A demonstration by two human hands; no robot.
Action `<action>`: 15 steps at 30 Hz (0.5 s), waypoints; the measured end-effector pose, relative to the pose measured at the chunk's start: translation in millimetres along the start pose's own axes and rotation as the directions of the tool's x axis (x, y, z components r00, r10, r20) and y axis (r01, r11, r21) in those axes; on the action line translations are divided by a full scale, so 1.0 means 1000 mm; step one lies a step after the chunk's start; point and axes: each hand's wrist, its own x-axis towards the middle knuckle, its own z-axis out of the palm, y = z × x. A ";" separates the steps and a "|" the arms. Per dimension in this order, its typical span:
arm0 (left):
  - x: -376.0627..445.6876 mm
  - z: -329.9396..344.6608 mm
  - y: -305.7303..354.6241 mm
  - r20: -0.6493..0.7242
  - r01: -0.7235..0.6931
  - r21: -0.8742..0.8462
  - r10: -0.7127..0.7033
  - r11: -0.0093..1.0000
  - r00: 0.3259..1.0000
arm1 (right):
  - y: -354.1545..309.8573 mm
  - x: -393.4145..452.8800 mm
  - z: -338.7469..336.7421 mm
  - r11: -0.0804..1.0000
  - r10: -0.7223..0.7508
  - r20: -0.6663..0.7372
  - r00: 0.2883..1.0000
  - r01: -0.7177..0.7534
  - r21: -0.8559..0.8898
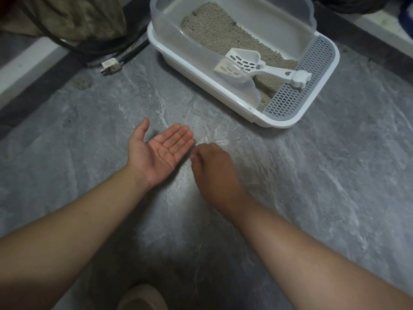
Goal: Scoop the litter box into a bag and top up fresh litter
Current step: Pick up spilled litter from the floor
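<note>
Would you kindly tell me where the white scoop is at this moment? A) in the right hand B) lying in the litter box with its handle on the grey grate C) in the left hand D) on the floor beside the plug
B: the scoop lies on the litter inside the litter box, its handle end resting on the grate; the left hand is open palm-up and neither it nor the right hand touches the scoop.

Single head camera looking forward and steeply down at the floor (312, 186), close; litter box (279, 117) sitting far-right.
</note>
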 end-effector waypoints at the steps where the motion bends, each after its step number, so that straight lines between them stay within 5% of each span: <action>1: 0.000 0.000 0.000 0.006 0.002 0.014 -0.002 1.000 1.000 | -0.009 0.004 -0.001 0.998 -0.026 -0.021 0.999 0.028 0.063; 6: 0.000 0.007 0.000 0.059 0.030 -0.005 -0.030 1.000 0.998 | -0.043 0.020 0.004 0.988 -0.102 0.149 0.984 0.082 0.134; 12: 0.006 0.002 0.019 0.034 -0.071 -0.137 0.077 0.988 0.996 | -0.013 0.024 -0.001 0.995 -0.006 -0.078 0.997 0.014 0.100; 15: 0.010 -0.003 0.030 0.003 -0.122 -0.175 0.124 0.977 0.992 | 0.011 0.027 0.000 0.993 0.111 0.137 0.984 -0.105 -0.052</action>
